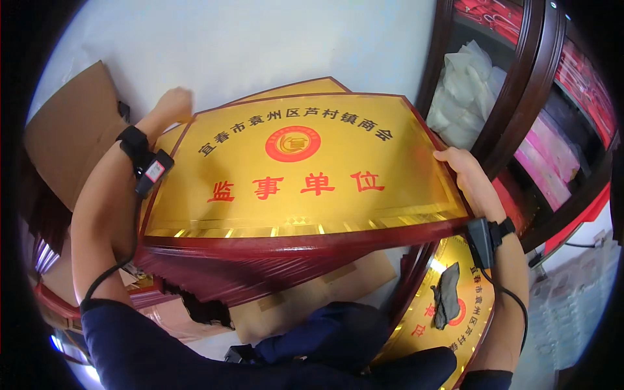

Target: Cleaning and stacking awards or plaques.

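A gold plaque with a dark red wooden frame (292, 209), bearing writing and a round red emblem, lies on top of a tall stack of similar red-framed plaques (234, 273). My right hand (465, 170) grips the top plaque's right edge, its thumb over the rim. My left hand (173, 105) is at the far left corner, its fingers curled; whether it holds an edge there cannot be told. Another gold plaque (287, 90) sticks out at an angle behind the top one. Each wrist wears a black strapped device with a cable.
At the lower right, another gold plaque (419, 312) carries a crumpled grey cloth (448, 297). A dark wooden cabinet (492, 141) with plastic bags (460, 95) and red items stands right. Brown cardboard (73, 126) leans at the left by the white wall. Cardboard boxes (317, 292) lie below the stack.
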A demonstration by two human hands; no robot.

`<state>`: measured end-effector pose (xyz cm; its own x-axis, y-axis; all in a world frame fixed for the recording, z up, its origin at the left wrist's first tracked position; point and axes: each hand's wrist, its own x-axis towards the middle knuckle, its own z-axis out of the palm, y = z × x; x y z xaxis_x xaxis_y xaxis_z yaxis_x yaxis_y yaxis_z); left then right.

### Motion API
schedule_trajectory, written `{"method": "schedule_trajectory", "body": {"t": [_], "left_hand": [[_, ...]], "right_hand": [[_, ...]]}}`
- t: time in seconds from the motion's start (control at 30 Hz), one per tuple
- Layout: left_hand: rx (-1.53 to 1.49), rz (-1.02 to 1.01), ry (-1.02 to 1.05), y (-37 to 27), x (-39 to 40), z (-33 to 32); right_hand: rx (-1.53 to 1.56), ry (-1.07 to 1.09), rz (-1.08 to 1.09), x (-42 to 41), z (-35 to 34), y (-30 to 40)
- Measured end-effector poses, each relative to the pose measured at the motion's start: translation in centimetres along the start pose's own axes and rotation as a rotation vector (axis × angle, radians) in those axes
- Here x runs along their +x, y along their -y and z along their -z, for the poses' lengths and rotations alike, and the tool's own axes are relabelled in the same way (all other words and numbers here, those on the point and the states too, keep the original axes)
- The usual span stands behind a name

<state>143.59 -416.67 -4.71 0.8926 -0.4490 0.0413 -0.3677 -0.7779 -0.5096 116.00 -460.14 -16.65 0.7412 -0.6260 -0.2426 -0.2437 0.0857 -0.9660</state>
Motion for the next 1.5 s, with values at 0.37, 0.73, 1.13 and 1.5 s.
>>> {"method": "schedule_trajectory", "body": {"t": [0.37,0.73,1.13,1.5], "left_hand": [[-0.635,-1.515,-0.698,-37.5,-11.4,11.1],[-0.401,-1.300,-0.407,-41.9,-9.7,12.5],[-0.450,-1.106,-0.341,-41.0,-2.1,11.5],[-0.507,-1.095,-0.391,-36.0,1.6,8.1]], "right_hand": [[-0.262,0.016,0.571,-4.2,2.1,0.9],[0.738,-0.422,0.273,-10.5,16.3,-21.0],[0.364,-0.550,0.024,-12.7,14.0,-30.8],[0.382,-0.337,-0.104,-11.9,13.0,-32.0]]}}
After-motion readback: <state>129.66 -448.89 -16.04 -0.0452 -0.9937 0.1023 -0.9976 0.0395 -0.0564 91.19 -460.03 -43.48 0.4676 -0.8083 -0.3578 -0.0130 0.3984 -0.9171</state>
